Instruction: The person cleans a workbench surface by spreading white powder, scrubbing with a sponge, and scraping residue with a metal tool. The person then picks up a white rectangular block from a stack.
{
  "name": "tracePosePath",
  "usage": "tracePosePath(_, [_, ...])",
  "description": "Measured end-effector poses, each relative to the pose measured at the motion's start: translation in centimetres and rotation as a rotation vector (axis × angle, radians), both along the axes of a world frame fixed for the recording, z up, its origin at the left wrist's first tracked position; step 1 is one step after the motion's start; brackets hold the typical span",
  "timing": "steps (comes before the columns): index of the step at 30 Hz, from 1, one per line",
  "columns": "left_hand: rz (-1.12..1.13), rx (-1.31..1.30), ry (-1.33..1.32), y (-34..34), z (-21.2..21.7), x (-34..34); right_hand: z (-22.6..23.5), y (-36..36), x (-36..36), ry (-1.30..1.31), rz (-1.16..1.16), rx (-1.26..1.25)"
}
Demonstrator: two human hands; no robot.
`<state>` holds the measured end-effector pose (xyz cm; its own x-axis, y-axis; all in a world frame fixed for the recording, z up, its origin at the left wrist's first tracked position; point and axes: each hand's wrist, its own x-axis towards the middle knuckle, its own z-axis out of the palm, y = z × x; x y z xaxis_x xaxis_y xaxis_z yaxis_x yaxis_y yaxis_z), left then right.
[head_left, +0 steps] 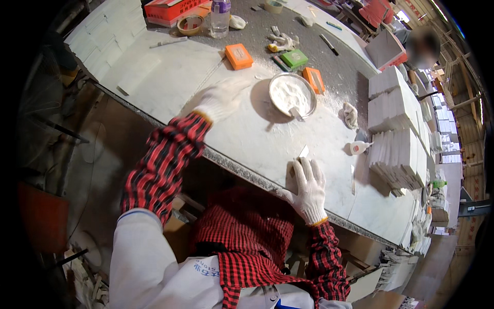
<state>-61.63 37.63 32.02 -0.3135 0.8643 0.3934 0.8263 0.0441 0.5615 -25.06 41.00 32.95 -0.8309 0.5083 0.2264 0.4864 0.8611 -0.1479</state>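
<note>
My left hand, in a white knit glove, is over the pale stone slab. It is blurred, with the fingers stretched out and nothing visible in them. My right hand, gloved alike, lies low over the slab near the table's front edge. A small flat scraper blade sticks out past its fingertips, and the rest of the tool is hidden under the hand. Between and beyond both hands stands a round metal bowl of white paste, with a flat spatula leaning in it.
Orange boxes, a green box, a crumpled glove and a clear bottle stand farther back. To the right are a small squeeze bottle, a rag and stacked white tiles. Another person is at the far right.
</note>
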Motion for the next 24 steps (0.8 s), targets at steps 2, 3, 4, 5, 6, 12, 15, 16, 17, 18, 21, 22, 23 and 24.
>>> tracePosePath(2, [-0.076,-0.058,-0.05,3.6,0.9,-1.4,0.3,-0.2,-0.1,0.033,0.0,-0.045])
tracePosePath(3, [-0.11,-0.11,-0.065,5.2,1.2,-1.9,0.5,-0.5,-0.1,0.046,-0.007,-0.067])
tracePosePath(4, [-0.141,-0.161,-0.083,6.3,1.0,-2.4,1.1,-1.0,-0.1,0.072,-0.01,-0.05])
tracePosePath(5, [-0.169,-0.153,-0.069,7.1,0.3,-3.0,1.0,-1.2,0.0,0.079,-0.007,-0.041])
tracePosePath(6, [-0.193,-0.145,-0.055,7.7,-0.8,-3.7,1.0,-1.4,0.2,0.086,-0.001,-0.032])
tracePosePath(12, [-0.334,-0.393,0.14,2.0,0.9,-4.9,-0.1,-1.5,1.1,0.106,-0.026,-0.024])
tracePosePath(15, [-0.275,-0.149,0.183,-6.7,0.5,-5.8,-0.7,-1.2,1.8,0.173,-0.019,-0.008])
tracePosePath(16, [-0.276,-0.041,0.162,-9.1,1.3,-5.6,-1.0,-1.2,2.2,0.223,-0.001,0.002])
tracePosePath(17, [-0.266,0.051,0.228,-11.3,1.3,-6.2,-0.6,-1.3,2.0,0.219,-0.013,-0.022])
tracePosePath(18, [-0.206,-0.002,0.185,-13.0,1.6,-5.9,-0.2,-1.5,1.8,0.207,-0.037,-0.046])
tracePosePath(21, [-0.125,-0.099,0.058,-14.6,1.7,-5.2,0.0,-1.3,1.4,0.103,-0.064,-0.084])
tracePosePath(22, [-0.118,-0.12,0.017,-14.5,1.6,-5.1,0.2,-1.0,1.0,0.087,-0.062,-0.102])
tracePosePath(23, [-0.119,-0.066,0.009,-14.0,1.4,-4.7,0.4,-0.9,0.7,0.069,-0.054,-0.119])
tracePosePath(24, [-0.122,-0.011,0.001,-12.6,1.1,-4.1,0.4,-0.9,0.6,0.06,-0.054,-0.097])
